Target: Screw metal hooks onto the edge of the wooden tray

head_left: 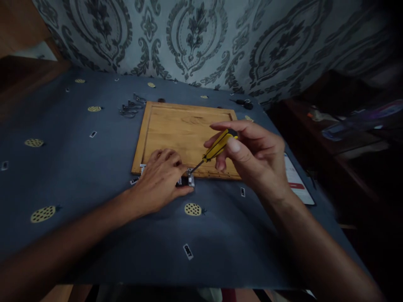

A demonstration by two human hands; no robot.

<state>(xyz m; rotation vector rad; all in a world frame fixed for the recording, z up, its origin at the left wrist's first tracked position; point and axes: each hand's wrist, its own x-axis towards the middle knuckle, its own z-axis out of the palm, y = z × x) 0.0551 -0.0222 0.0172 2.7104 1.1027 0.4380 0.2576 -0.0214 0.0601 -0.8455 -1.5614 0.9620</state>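
A framed wooden panel [185, 134] lies flat on the patterned cloth. At its near edge, my left hand [163, 178] presses a small shiny metal fitting [191, 180] against the wood, with the fingers on top and the thumb in front. Much of the fitting is hidden under that hand, so its exact kind cannot be told. My right hand [252, 153] grips a yellow and black screwdriver [217, 147] by the handle end. The screwdriver slants down to the left, and its tip meets the fitting. A row of small holes shows along the panel's near edge.
Several small metal pieces [129, 110] lie left of the panel's far corner. A dark object with a thin shaft [245, 104] rests at the back right. Beside my right wrist is a flat device with a lit screen [297, 184]. A patterned curtain [195, 42] hangs behind the table.
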